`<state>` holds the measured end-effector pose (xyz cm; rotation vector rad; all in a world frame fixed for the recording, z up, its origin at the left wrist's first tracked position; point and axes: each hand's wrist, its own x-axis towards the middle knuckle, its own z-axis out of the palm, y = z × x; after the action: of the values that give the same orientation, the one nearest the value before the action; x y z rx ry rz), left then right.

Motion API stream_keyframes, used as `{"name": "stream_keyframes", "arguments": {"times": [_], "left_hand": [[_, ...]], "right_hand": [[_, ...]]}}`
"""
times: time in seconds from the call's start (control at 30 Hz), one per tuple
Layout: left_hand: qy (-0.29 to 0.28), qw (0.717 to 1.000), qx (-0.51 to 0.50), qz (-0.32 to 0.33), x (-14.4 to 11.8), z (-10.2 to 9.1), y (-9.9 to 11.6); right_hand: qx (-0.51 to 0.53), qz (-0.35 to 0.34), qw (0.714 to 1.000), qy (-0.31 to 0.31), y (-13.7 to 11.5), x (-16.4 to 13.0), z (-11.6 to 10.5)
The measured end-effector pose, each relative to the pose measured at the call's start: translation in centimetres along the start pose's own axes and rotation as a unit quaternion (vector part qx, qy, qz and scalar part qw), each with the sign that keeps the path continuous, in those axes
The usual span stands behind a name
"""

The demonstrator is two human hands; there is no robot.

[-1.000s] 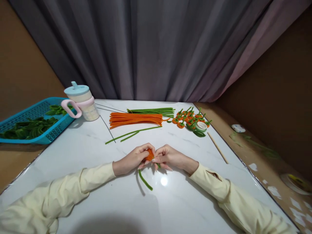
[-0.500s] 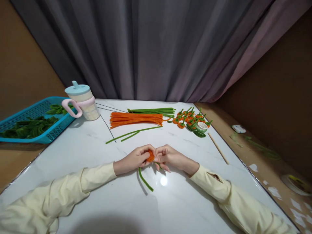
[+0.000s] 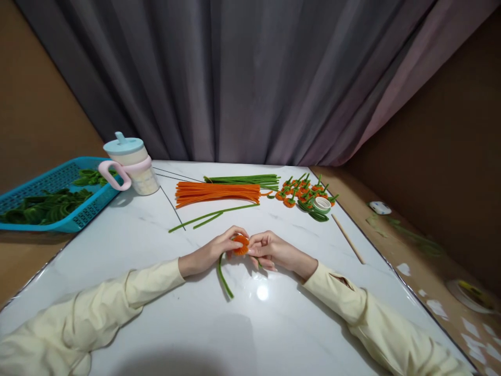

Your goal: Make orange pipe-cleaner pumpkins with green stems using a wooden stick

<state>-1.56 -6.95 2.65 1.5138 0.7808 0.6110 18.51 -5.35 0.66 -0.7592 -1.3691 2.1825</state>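
Between my two hands is a small round orange pipe-cleaner piece (image 3: 241, 245) with ridged sides. My left hand (image 3: 219, 250) grips it from the left, thumb over its face. My right hand (image 3: 274, 251) pinches at its right edge, fingers closed. A green pipe cleaner (image 3: 224, 281) hangs below my left fingers, and a bit of green shows under the right ones. How the green strand joins the orange piece is hidden by my fingers. Beyond my hands lie a bundle of orange pipe cleaners (image 3: 217, 194) and loose green pipe cleaners (image 3: 213, 215).
Several orange pieces with green stems (image 3: 289, 201) cluster at the back right, near a white tape roll (image 3: 322, 204) and a wooden stick (image 3: 347, 238). Green pipe cleaners (image 3: 242, 179) lie behind the orange bundle. At left stand a lidded cup (image 3: 136, 172) and a blue basket (image 3: 74, 222).
The orange piece has turned so more of its ridged face shows. The hanging green strand has swung left, and my left fingers have lifted slightly.
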Motion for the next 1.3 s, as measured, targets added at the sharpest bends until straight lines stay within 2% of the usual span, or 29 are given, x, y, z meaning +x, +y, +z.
{"name": "stream_keyframes", "arguments": {"times": [0.07,0.13,0.23,0.47,0.73,1.13,1.2,1.3], "left_hand": [[0.008,0.987,0.141,0.080,0.1,-0.7,0.3],[0.021,0.952,0.268,0.143,0.3,-1.2,0.4],[0.028,0.919,0.351,0.179,0.3,-1.6,0.4],[0.011,0.898,0.382,0.219,0.2,-1.3,0.2],[0.055,0.882,0.387,0.262,0.1,-0.9,-0.6],[0.044,0.877,0.362,0.312,-0.2,-0.5,-1.7],[0.040,0.881,0.356,0.309,-0.1,-0.4,-1.6],[0.049,0.902,0.330,0.275,0.1,-0.5,-1.4]], "right_hand": [[0.011,-0.006,1.000,0.001,0.0,0.0,0.0],[0.019,-0.012,1.000,0.003,0.0,0.1,0.0],[0.027,-0.023,0.999,0.005,0.1,0.1,0.0],[0.028,-0.030,0.999,-0.004,0.2,0.0,-0.1],[0.028,-0.025,0.999,0.020,0.3,0.1,0.1],[0.023,0.012,0.999,0.026,0.0,0.3,0.4],[0.024,0.018,0.999,0.024,-0.1,0.4,0.3],[0.015,0.021,1.000,0.012,-0.2,0.4,0.1]]}}
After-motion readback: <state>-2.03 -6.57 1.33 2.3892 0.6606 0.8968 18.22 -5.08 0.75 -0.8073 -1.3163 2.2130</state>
